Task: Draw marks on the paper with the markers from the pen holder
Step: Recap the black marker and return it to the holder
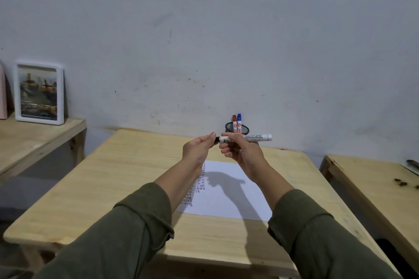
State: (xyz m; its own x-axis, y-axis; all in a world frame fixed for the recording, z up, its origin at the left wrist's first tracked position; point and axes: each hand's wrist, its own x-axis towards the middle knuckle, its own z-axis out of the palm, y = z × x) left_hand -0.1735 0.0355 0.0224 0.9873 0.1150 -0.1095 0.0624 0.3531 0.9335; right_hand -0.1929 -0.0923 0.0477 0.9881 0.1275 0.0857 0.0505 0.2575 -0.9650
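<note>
Head view: person holds a white-barrelled marker with a black cap point(246, 137) level in the air above the pale wooden table point(127, 179), in front of the black mesh pen holder point(243, 129). Right hand point(240, 149) is wrapped round the barrel near the cap end; left hand point(199, 146) pinches the black cap between thumb and fingertips. Cannot tell whether the cap is seated or part-way off, so the step reads as either uncapping or recapping. Doing it well: keep the barrel grip firm and fixed, move the cap straight along the marker's axis with no bending, and keep the tip pointed away from the green sleeve point(127, 231). If uncapping, park the cap in the left hand or on the table near the sheet, not on it. White sheet of paper point(229, 190) lies flat below the hands, with rows of short red, blue and dark strokes down its left side; the rest is bare, so the next marks probably belong beside those rows. Red-capped marker point(234, 123) and blue-capped marker point(239, 122) stand upright in the holder, touching each other.
</note>
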